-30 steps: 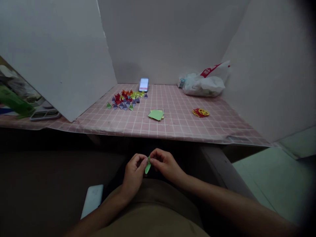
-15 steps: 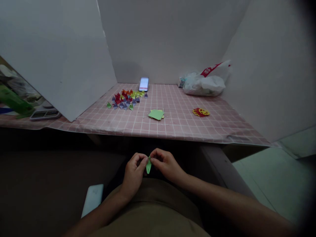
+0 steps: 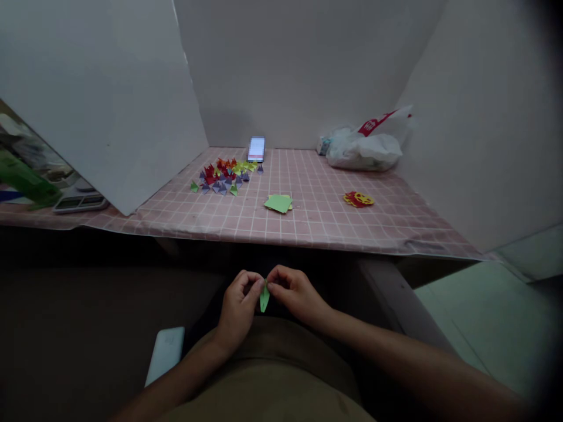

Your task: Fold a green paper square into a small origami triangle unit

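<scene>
A narrow, folded piece of green paper (image 3: pixel 264 299) hangs between my fingertips, below the table's front edge and over my lap. My left hand (image 3: pixel 240 302) pinches its upper end from the left. From the other side my right hand (image 3: pixel 297 293) pinches the same end, thumb against fingers. The paper's lower part tapers downward and is free; its top is partly hidden by the fingertips. On the table ahead lies a small stack of paper squares (image 3: pixel 278 203), green on top with yellow under it.
Folded paper cranes (image 3: pixel 224 176) in several colours cluster on the pink checked table (image 3: pixel 316 225). A lit phone (image 3: pixel 256 149) leans at the back. Red and yellow cut-outs (image 3: pixel 358 199) and a white plastic bag (image 3: pixel 365 151) are right; a scale (image 3: pixel 81 202) is left. A white device (image 3: pixel 165 354) lies beside me.
Both hands keep their pinch on the green paper in nearly the same place. The paper's lower tip has shifted very slightly down.
</scene>
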Demonstrator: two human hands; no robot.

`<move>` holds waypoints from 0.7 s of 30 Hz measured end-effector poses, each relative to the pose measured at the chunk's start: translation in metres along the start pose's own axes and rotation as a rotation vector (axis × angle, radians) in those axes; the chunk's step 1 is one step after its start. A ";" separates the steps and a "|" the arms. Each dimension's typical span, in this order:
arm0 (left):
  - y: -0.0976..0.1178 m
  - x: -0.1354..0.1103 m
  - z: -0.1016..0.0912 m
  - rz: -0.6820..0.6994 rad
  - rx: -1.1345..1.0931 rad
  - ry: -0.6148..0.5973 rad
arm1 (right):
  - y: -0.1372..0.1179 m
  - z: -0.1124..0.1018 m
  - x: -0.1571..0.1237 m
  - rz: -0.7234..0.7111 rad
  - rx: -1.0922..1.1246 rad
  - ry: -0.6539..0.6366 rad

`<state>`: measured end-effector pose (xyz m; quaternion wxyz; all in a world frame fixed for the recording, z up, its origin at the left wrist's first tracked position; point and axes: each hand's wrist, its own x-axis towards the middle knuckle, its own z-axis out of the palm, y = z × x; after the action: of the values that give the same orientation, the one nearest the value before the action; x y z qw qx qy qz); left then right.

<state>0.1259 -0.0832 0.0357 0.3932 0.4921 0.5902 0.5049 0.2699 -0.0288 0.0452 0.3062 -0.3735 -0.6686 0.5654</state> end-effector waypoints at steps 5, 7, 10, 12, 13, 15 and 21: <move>-0.001 -0.001 0.000 -0.054 -0.034 -0.029 | 0.000 -0.001 0.000 -0.001 0.005 -0.024; 0.000 -0.001 -0.001 -0.046 -0.020 -0.025 | 0.000 -0.001 0.000 -0.008 0.000 -0.029; 0.002 -0.002 -0.002 -0.022 0.023 -0.007 | 0.001 -0.002 0.001 -0.016 -0.010 -0.031; 0.002 -0.002 -0.002 -0.020 0.032 -0.004 | 0.002 -0.002 0.001 -0.021 -0.013 -0.035; 0.002 -0.002 -0.002 -0.025 0.029 -0.008 | 0.002 -0.002 0.001 -0.023 -0.014 -0.038; 0.001 -0.002 -0.001 -0.035 0.016 -0.021 | 0.002 -0.003 0.002 -0.024 -0.016 -0.051; 0.000 -0.001 -0.002 -0.040 0.000 -0.030 | -0.001 -0.005 0.002 -0.026 -0.003 -0.058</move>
<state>0.1242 -0.0848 0.0356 0.4118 0.4880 0.5940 0.4894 0.2726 -0.0243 0.0473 0.2931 -0.3488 -0.6829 0.5710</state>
